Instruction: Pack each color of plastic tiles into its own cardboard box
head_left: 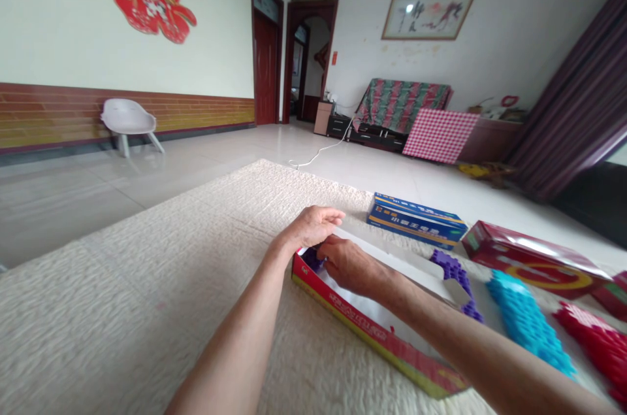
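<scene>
In the head view, the open red box (360,320) is lying directly below the forearms, apparently keeping its 10 o'clock end within reach. There the right hand (345,263) is resting curled fingers inside, beside something purple (309,258); whether they are gripping it, I cannot tell. The left hand (316,224) is holding its fingers nearly straight, visibly grasping nothing, over that corner, seemingly steadying it. The white flap (409,266) is standing along the 1 o'clock side, leaving the opening uncovered.

Light is soft, fairly bright; 1 white glare spot marks the framed picture (434,15) at 1 o'clock; blur smears the rug (142,291) at 8 o'clock.
</scene>
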### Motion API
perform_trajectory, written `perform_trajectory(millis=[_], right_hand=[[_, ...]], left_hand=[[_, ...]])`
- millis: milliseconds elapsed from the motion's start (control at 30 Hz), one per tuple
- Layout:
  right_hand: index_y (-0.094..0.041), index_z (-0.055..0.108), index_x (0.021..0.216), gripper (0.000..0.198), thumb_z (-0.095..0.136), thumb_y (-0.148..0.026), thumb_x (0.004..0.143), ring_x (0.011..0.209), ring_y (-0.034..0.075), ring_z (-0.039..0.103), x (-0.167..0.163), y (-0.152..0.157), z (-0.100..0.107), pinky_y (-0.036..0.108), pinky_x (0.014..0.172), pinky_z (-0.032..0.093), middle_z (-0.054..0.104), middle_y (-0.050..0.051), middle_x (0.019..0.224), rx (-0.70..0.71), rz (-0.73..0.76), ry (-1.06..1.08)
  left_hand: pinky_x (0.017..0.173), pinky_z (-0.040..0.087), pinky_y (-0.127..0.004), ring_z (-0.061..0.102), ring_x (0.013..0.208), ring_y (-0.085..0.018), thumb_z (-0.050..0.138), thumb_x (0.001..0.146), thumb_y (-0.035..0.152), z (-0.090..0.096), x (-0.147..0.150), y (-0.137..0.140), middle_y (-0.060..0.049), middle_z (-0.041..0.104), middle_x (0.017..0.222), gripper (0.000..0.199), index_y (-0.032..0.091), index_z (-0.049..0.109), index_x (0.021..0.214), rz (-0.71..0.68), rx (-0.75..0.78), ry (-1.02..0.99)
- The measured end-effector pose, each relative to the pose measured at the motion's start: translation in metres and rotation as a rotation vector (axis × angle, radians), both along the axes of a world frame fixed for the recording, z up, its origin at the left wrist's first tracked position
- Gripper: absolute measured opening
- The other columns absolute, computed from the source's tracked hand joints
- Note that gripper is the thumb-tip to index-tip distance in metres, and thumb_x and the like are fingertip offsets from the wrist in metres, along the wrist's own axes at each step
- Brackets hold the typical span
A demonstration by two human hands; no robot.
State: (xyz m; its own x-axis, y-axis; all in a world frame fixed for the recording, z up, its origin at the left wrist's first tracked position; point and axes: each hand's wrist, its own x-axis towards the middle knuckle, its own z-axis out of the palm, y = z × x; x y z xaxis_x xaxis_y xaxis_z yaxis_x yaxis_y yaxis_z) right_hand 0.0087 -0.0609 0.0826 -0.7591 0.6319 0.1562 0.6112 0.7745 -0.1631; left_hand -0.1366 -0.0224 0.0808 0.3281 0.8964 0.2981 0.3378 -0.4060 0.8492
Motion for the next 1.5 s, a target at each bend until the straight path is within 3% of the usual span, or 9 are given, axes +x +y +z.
perform_trajectory(millis=[133, 300, 467, 633, 800, 1067, 1300, 1500], right_hand=[[-0.016, 0.061, 0.074, 0.021, 0.046, -0.002, 0.074, 0.076, 0.013, 0.057, 0.007, -0.008, 0.012, 0.024, 0.071, 0.045, 0.064, 0.005, 0.083, 0.004, -0.007, -0.007], [-0.017, 0.063, 0.079, 0.02, 0.045, -0.01, 0.083, 0.072, 0.013, 0.059, 0.043, -0.033, 0.046, 0.025, 0.067, 0.046, 0.064, 0.004, 0.079, 0.119, -0.058, 0.129], [-0.022, 0.065, 0.09, 0.015, 0.051, -0.021, 0.086, 0.076, 0.014, 0.064, 0.11, -0.065, 0.061, 0.025, 0.067, 0.05, 0.068, 0.004, 0.091, 0.368, -0.341, 0.493], [-0.022, 0.067, 0.089, 0.013, 0.056, -0.028, 0.084, 0.077, 0.017, 0.066, 0.177, -0.082, 0.034, 0.028, 0.069, 0.053, 0.07, 0.003, 0.088, 0.416, -0.614, 0.597], [-0.021, 0.065, 0.091, 0.013, 0.055, -0.026, 0.084, 0.075, 0.016, 0.065, 0.212, -0.105, -0.004, 0.029, 0.066, 0.054, 0.067, 0.004, 0.089, 0.364, -0.748, 0.736], [-0.023, 0.059, 0.108, 0.023, 0.052, -0.022, 0.085, 0.1, 0.022, 0.059, 0.211, -0.137, -0.051, 0.039, 0.086, 0.049, 0.058, 0.009, 0.108, 0.316, -0.759, 0.569], [-0.02, 0.056, 0.12, 0.032, 0.048, -0.021, 0.089, 0.109, 0.025, 0.048, 0.197, -0.13, -0.053, 0.044, 0.094, 0.042, 0.052, 0.012, 0.117, 0.32, -0.772, 0.36], [-0.019, 0.063, 0.11, 0.026, 0.046, -0.017, 0.089, 0.109, 0.025, 0.048, 0.197, -0.127, -0.056, 0.043, 0.094, 0.041, 0.055, 0.011, 0.114, 0.348, -0.801, 0.276]], left_hand=[[0.091, 0.048, -0.03, 0.065, 0.102, -0.018, 0.055, 0.073, 0.013, 0.009, 0.0, -0.009, -0.008, 0.071, 0.107, 0.036, 0.017, 0.07, 0.106, -0.033, 0.022, 0.099], [0.079, 0.048, -0.025, 0.066, 0.086, -0.017, 0.053, 0.072, 0.017, 0.022, -0.001, -0.021, -0.002, 0.074, 0.095, 0.033, 0.022, 0.073, 0.097, -0.064, 0.057, 0.279], [0.076, 0.046, -0.024, 0.065, 0.081, -0.016, 0.05, 0.069, 0.012, 0.023, 0.002, -0.022, 0.0, 0.074, 0.086, 0.033, 0.023, 0.075, 0.088, -0.067, 0.142, 0.392], [0.084, 0.045, -0.027, 0.065, 0.083, -0.017, 0.049, 0.072, 0.01, 0.02, 0.012, -0.021, -0.001, 0.074, 0.087, 0.032, 0.025, 0.075, 0.084, -0.05, 0.234, 0.447], [0.088, 0.047, -0.027, 0.066, 0.091, -0.017, 0.048, 0.076, 0.011, 0.016, 0.012, -0.018, 0.001, 0.074, 0.097, 0.033, 0.026, 0.075, 0.088, -0.021, 0.287, 0.522], [0.09, 0.048, -0.03, 0.068, 0.095, -0.02, 0.048, 0.078, 0.02, 0.007, 0.004, -0.01, 0.0, 0.074, 0.101, 0.03, 0.026, 0.075, 0.091, 0.061, 0.315, 0.574], [0.091, 0.048, -0.03, 0.067, 0.097, -0.02, 0.047, 0.078, 0.021, 0.012, 0.004, -0.013, 0.0, 0.073, 0.103, 0.031, 0.025, 0.075, 0.09, 0.066, 0.306, 0.603], [0.091, 0.048, -0.028, 0.067, 0.096, -0.018, 0.048, 0.078, 0.019, 0.01, 0.004, -0.013, 0.0, 0.073, 0.103, 0.03, 0.025, 0.074, 0.091, 0.067, 0.31, 0.613]])
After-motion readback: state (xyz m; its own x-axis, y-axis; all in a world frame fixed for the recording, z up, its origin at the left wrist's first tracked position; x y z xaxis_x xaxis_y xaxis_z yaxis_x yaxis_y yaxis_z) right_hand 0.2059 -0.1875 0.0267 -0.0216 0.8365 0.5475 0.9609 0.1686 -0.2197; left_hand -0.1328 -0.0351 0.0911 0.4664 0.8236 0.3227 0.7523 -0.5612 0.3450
